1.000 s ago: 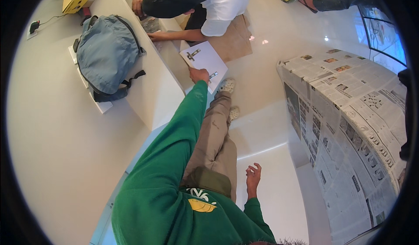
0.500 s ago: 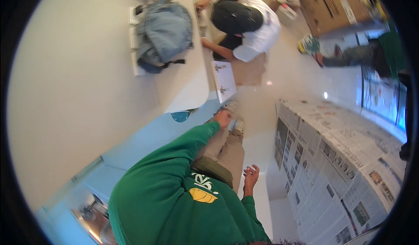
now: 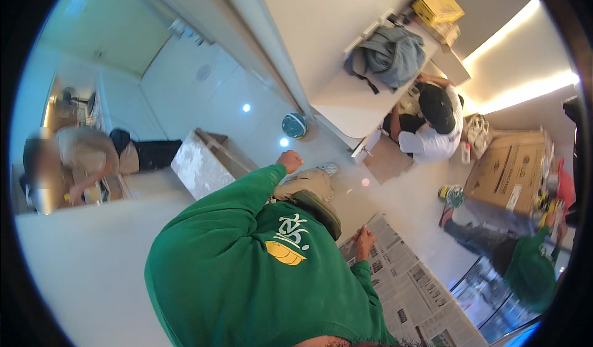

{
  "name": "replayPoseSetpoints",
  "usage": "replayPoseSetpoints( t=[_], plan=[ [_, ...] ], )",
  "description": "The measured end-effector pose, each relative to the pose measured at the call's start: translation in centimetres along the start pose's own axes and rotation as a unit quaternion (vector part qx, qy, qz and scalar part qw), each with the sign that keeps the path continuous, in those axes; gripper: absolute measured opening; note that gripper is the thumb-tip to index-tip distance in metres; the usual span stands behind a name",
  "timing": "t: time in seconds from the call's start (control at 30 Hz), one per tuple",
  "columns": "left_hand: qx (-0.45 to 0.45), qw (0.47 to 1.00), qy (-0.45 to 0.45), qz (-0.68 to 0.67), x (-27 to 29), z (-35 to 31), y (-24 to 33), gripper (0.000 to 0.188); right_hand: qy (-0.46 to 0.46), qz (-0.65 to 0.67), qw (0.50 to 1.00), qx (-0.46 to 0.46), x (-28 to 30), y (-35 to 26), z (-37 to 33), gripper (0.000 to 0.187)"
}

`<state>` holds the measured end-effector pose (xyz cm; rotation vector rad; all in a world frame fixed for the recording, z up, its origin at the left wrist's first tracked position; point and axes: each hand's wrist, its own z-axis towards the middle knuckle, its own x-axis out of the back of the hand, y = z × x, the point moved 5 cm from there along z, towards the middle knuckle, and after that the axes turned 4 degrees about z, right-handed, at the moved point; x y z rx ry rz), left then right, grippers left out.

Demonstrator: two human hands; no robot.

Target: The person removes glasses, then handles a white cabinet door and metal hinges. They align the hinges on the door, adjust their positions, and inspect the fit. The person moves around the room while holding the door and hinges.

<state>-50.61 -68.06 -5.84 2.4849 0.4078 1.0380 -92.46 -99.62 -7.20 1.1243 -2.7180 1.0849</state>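
Note:
My left hand (image 3: 290, 161), at the end of a green sleeve, hangs in the air in front of my body with its fingers curled in. I see nothing in it. Lower and to the right, my right hand (image 3: 365, 242) is held beside my hip, fingers loosely bent and seemingly holding nothing. Behind it in the picture lies a large newspaper-covered surface (image 3: 414, 279); whether the hand touches it I cannot tell. A belt bag (image 3: 316, 212) sits at my waist over beige trousers.
A round bucket (image 3: 294, 126) stands on the floor ahead, near a counter edge carrying a grey-blue backpack (image 3: 392, 56). A co-worker in a cap (image 3: 437, 109) crouches by an open cabinet. Another person (image 3: 92, 152) works at left, near a pale box-like panel (image 3: 201, 165). A cardboard box (image 3: 506, 168) stands right.
My view has swung left, bringing the bucket, the pale panel and the person at left into sight. My left hand has drawn in closer; my right hand's fingers look less spread.

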Motion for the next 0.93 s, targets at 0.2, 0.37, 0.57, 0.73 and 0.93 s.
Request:
replayPoseSetpoints(
  t=[0.2,0.37,0.57,0.73,0.93],
  plan=[
    [0.101,0.980,0.119,-0.125,2.5,-6.1,-9.5,0.028,-0.145,-0.099,0.983,0.047,-2.4,-3.0,2.2,0.023],
    [0.058,0.926,0.286,-0.240,5.7,-8.9,-13.5,0.028,-0.269,-0.242,0.932,0.028,-10.4,-9.2,3.8,0.027],
    [0.068,0.815,0.247,-0.520,16.7,-12.1,-15.0,0.024,-0.397,-0.272,0.846,0.229,-30.3,-23.4,-3.8,0.021],
    [-0.015,0.675,0.460,-0.577,38.2,-20.1,-12.4,0.013,-0.414,-0.142,0.709,0.554,-48.2,-42.5,-27.5,0.014],
    [-0.326,0.424,0.826,-0.177,60.0,-45.8,-8.2,0.019,-0.371,0.206,0.400,0.812,-53.7,-57.3,-56.4,0.016]
  ],
)
